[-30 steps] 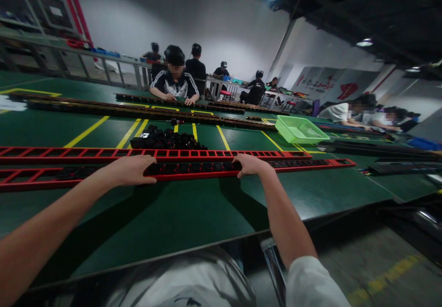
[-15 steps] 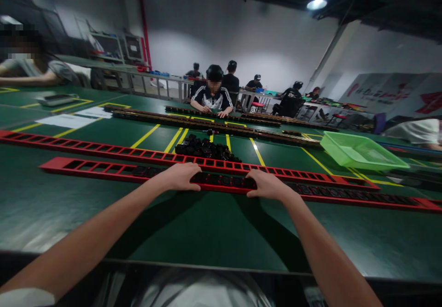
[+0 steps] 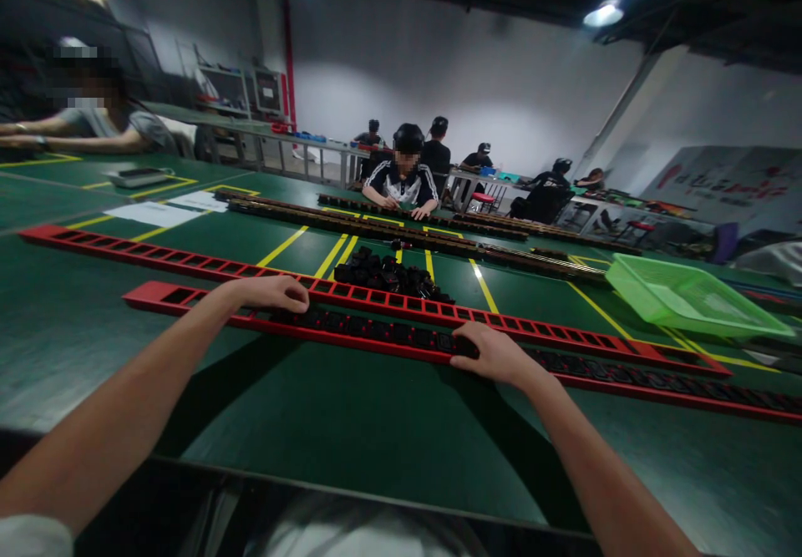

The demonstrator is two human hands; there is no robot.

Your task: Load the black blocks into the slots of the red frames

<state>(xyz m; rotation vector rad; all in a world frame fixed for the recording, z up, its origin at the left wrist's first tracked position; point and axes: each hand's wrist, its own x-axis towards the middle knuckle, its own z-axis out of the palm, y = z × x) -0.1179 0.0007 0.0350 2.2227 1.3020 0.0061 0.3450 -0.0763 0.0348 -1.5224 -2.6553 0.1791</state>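
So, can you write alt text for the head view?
A person's left hand and right hand are at a long red frame partly filled with black pieces, on a green table. Beyond it lie a second red frame and a loose black pile; a green basket sits to the right.

Long red slotted strip (image 3: 388, 346), flat, lengthwise on green table (image 3: 376, 423); black square inserts (image 3: 358, 326) seated in row.

I see a long, thin red frame (image 3: 376, 346) with square black pieces (image 3: 403, 334) in it. My wide, flat table (image 3: 376, 432) is dark green with straight yellow lines (image 3: 484, 286), and the boxy plastic basket (image 3: 652, 306) is light green all over.
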